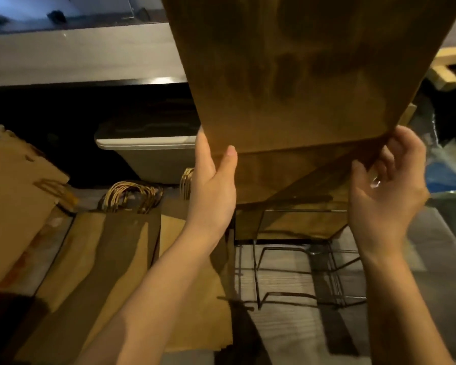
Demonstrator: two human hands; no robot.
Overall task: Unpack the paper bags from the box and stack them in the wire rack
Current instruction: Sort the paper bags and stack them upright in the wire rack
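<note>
Far left: a cardboard box with its brown flap open, partly out of view.
Beside the box: flat paper bags lie stacked on the floor, their twisted paper handles at the far end.
Behind the stack: a grey tub sits in shadow under a pale counter.
Left hand: raised, clamped on the left edge of the held paper bag – the thumb lies on the near face, the fingers are hidden behind it.
The bag: brown, folded flat, held upright and tilted away from the viewer, filling the top centre. Its folded base faces the viewer between the two hands.
Below the bag: a dark wire rack stands on the pale floor, just right of the flat stack. Brown paper shows behind the rack's far wires – whether it belongs to the held bag cannot be told.
Right hand: the fingers curl round the bag's lower right corner and pinch it.
Far right: pale wooden pieces above, blurred blue and dark shapes below.
</note>
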